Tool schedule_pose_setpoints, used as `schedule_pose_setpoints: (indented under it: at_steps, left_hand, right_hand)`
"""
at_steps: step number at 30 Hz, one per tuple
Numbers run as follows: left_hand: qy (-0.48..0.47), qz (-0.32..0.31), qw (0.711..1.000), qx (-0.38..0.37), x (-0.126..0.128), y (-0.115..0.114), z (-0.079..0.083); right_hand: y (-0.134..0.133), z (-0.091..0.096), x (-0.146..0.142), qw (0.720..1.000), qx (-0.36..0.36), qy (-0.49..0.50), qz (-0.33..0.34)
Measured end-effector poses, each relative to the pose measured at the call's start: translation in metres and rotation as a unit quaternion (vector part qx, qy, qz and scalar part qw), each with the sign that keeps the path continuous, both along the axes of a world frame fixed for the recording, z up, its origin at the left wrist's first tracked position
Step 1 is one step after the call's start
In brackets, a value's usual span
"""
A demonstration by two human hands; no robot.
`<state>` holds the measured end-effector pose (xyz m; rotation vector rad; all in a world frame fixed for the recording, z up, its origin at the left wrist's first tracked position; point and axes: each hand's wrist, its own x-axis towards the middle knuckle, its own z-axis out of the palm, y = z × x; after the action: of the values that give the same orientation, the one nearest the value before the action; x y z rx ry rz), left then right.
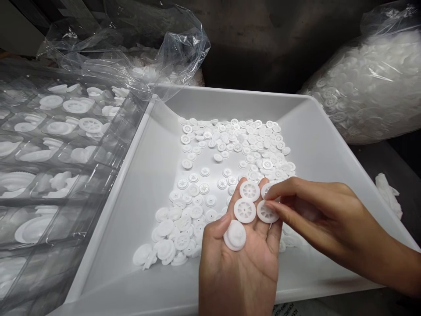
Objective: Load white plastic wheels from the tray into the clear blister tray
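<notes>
Palm up over the tray, my left hand (243,263) carries several white plastic wheels. Spoked wheels (244,211) lie in pairs along its fingers. A white toothed gear (234,235) with a raised hub rests near the base of my thumb. From the right, my right hand (315,215) reaches across, thumb and forefinger closed on the edge of a spoked wheel (265,213) on the left fingertips. Another spoked wheel behind it is partly covered by my right forefinger. Beneath both hands, many loose white wheels (197,211) are spread over the tray floor.
The large white tray (305,103) has sloping walls. Left of it, clear compartment trays (66,169) hold white plastic parts. An opened clear bag (184,48) drapes over the back left corner. A full bag of white parts (375,87) stands at the right.
</notes>
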<state>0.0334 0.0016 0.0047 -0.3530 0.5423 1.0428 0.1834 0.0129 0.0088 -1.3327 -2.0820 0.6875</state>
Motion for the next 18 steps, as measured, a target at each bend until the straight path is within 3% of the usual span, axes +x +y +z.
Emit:
schedule_pose_setpoints:
  at_steps: [4,13,18]
  left_hand:
    - [-0.014,0.004,1.0,0.017,-0.001,-0.002,-0.005]
    - [0.01,0.0,1.0,-0.001,0.0,-0.001,0.003]
    - [0.016,-0.012,1.0,-0.005,-0.002,-0.002,0.002]
  right_hand:
    - [0.0,0.001,0.001,1.0,0.008,-0.013,0.01]
    - [0.001,0.007,0.006,0.997,0.049,-0.036,0.054]
    - [-0.004,0.005,0.016,0.985,0.088,-0.105,0.106]
